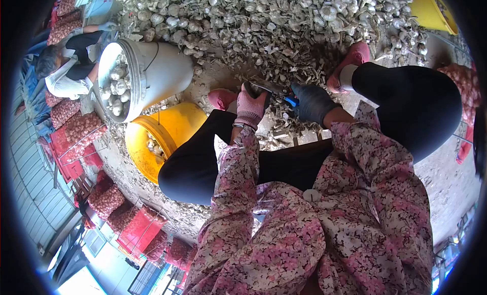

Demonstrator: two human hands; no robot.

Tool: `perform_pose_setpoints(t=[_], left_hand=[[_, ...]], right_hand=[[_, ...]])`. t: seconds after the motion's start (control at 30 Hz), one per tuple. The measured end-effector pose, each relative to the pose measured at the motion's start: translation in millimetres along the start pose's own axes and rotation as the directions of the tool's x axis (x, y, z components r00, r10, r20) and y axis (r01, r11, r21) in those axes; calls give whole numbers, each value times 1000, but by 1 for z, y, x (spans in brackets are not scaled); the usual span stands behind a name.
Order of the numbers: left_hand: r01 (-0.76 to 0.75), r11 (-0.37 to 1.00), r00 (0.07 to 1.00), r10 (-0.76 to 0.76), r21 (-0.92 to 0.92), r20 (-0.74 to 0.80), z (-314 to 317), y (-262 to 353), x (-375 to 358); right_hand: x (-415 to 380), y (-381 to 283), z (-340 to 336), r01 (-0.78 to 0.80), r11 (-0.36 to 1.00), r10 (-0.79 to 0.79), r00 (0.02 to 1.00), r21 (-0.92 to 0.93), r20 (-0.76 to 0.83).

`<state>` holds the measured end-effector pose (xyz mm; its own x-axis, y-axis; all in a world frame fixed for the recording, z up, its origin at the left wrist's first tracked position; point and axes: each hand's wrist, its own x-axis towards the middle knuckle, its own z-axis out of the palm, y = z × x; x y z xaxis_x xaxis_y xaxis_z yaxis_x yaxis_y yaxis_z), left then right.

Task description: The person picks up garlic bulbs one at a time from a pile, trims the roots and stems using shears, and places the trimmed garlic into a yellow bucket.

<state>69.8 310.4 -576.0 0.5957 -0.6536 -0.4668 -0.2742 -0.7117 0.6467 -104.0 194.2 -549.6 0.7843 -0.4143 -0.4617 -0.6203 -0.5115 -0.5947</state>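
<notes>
My left hand (250, 106), in a pink glove, is closed in front of the heap; whatever its fingers hold is hidden. Gloved in dark grey, my right hand (313, 104) grips a pair of blue-handled shears (290, 99). The shears' metal blades point left and reach the fingers of my left hand. Just beyond both hands lies a big heap of garlic bulbs (243, 23) with dry stalks. Cut stalks and scraps cover the ground below the shears.
Left of me stand a white bucket (165, 66) with garlic bulbs and a yellow bucket (185, 120) with some bulbs inside. Another yellow bucket (428, 13) is at far right. A co-worker (68, 74) sits at left near filled red mesh sacks (83, 130).
</notes>
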Motion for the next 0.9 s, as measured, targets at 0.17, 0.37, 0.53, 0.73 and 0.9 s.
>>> perform_pose_setpoints(t=[0.17,0.37,0.53,0.73,0.9], left_hand=[[-157,774,961,264,-613,87,-4,8,-7],[-40,527,983,174,-849,62,-35,6,-5],[-296,366,883,458,-882,-106,-38,4,3],[374,-926,776,279,-57,565,-27,47,-25],[590,-227,729,563,-775,390,-4,2,-12]], right_hand=[[13,28,11,-113,991,116,992,-70,41],[1,17,10,-210,925,258,959,317,-115],[-31,-14,19,-94,767,181,981,634,-74],[-30,-32,4,37,811,51,990,584,-133],[-26,-20,-1,-77,831,70,997,551,34]])
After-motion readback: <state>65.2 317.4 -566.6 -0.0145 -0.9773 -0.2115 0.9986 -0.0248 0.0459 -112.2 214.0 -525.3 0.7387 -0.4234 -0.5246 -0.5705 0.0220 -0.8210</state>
